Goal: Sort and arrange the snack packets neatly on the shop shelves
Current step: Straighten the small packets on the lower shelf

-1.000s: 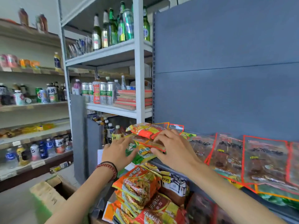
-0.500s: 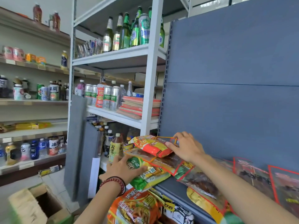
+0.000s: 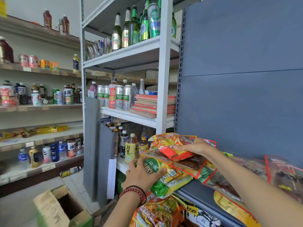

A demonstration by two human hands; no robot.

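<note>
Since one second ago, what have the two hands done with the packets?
The right hand slid from the top of the pile to the right edge of the red-orange packet and grips it. The left hand stayed on the green packet, the pile in place.

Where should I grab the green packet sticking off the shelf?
Probably its left end, coming from the left: the green packet overhangs the shelf there, while other packets pin its right side. The left hand holds it there.
</note>
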